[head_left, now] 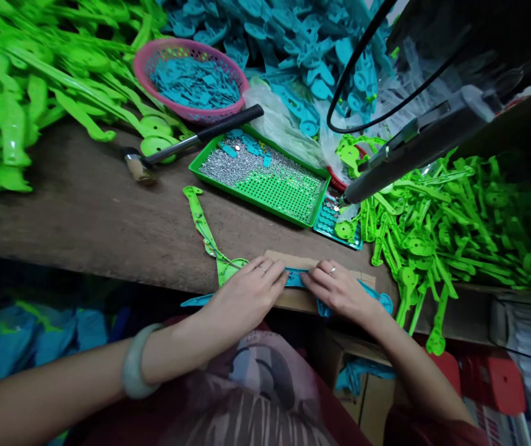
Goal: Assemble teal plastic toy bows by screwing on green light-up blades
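Observation:
At the table's near edge, both hands press on a long blue plastic part [296,278]. My left hand [257,286] is closed on its left stretch, fingertips pressed down, a ring on one finger. From the other side my right hand [337,290] pinches the part, its fingers bunched together. The fingers cover much of the part; its rounded right end [385,302] shows past my right wrist. Beneath lies a piece of brown cardboard [362,278]. A lime-green plastic part [206,232] with a hooked end lies just beyond my left hand.
Beyond the hands stands a green tray [272,197] of small metal pieces. A hammer [200,135] leans on its corner, near a pink basket [186,113] of blue pieces. Green parts [28,80] heap left, more [414,241] right. A grey cylindrical tool [414,145] slants in.

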`<state>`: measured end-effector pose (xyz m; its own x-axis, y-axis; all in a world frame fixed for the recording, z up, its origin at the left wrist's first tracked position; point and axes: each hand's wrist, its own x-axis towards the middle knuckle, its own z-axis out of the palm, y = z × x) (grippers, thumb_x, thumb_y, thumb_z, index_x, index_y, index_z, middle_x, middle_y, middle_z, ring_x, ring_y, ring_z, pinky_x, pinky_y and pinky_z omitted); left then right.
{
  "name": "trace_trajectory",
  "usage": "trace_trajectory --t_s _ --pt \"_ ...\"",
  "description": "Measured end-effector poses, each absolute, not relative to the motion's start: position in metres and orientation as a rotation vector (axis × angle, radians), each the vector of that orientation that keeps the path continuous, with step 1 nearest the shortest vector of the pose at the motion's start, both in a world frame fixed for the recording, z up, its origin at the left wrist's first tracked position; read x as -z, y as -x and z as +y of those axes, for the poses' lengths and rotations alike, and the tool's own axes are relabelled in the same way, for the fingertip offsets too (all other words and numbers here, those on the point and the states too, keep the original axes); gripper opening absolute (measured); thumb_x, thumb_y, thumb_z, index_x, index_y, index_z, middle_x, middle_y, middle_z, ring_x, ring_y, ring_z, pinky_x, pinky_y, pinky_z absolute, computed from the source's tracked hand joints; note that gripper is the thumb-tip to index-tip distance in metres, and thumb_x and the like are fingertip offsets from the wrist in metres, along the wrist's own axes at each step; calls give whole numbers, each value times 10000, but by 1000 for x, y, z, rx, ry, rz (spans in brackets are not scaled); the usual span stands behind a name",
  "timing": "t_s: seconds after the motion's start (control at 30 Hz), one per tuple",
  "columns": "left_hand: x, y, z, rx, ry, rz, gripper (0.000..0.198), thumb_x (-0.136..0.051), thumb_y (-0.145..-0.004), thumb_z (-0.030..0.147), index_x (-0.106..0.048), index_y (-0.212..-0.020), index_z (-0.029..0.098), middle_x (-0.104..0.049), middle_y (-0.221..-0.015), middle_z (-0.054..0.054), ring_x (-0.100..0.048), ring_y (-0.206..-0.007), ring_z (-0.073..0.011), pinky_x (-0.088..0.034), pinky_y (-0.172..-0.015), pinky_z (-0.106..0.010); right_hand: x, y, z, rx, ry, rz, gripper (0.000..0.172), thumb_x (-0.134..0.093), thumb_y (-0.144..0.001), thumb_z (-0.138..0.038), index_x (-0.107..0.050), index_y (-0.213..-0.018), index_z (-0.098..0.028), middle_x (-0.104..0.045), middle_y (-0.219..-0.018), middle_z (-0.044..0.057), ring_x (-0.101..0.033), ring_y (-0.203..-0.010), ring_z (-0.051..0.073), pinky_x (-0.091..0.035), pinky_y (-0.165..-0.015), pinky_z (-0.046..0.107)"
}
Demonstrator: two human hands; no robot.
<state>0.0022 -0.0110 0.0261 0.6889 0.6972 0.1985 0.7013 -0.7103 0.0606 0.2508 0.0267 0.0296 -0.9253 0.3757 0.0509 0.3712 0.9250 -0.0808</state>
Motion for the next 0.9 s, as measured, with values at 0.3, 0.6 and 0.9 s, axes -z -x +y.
trace_trajectory --t_s 0.3,0.6,0.9 --pt "-16 -3 -12 333 2925 -1159 254 -533 -881 52 -698 -1071 92 -694 -1051 -123 -654 -958 -272 -515 -923 -408 -33 -246 27 37 544 -3035 280 -406 -1035 -111 -625 -1206 -82 -606 -814 78 -522 -829 216 -424 -673 358" --pt "-7 -18 -12 332 2949 -1265 393 -548 -838 56 -717 -1180 151 -741 -1011 -109 -671 -929 -261 -514 -843 -386 -46 -258 20 -54 628 -3004 276 -489 -990 -173 -625 -1220 -106 -661 -994 109 -565 -854 201 -487 -691 343" --pt "7 -46 3 89 3063 -1489 421 -632 -913 199 -685 -1307 336 -730 -1141 -89 -664 -1024 -257 -471 -868 -390 -149 -338 240 475 1681 -1988 275 -526 -994 -350 -680 -890 -147 -652 -828 49 -638 -771 182 -556 -727 360"
